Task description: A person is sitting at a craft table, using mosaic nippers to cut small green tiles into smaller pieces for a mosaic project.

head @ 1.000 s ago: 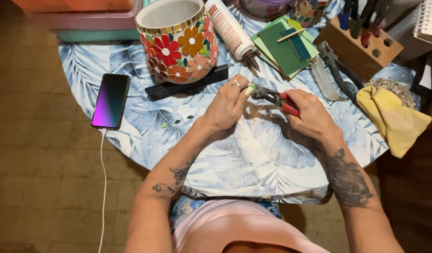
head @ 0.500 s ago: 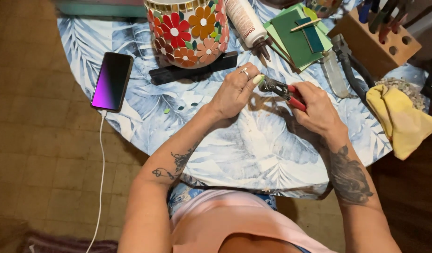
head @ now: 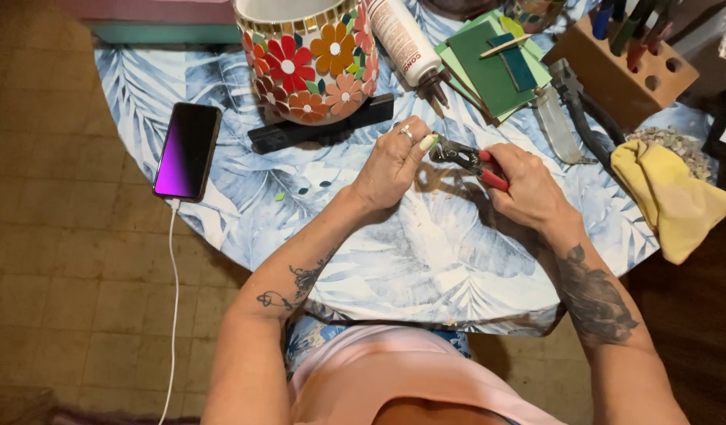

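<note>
While the pale green chip [head: 429,142] was pinched in the left hand [head: 390,161], the nippers [head: 465,156] were best squeezed gently by the closed right hand [head: 528,189].

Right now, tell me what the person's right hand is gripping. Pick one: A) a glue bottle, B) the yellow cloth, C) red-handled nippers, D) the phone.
C: the right hand is closed around the red handles of the nippers, whose jaws meet a small pale green piece pinched in the left hand.
</note>
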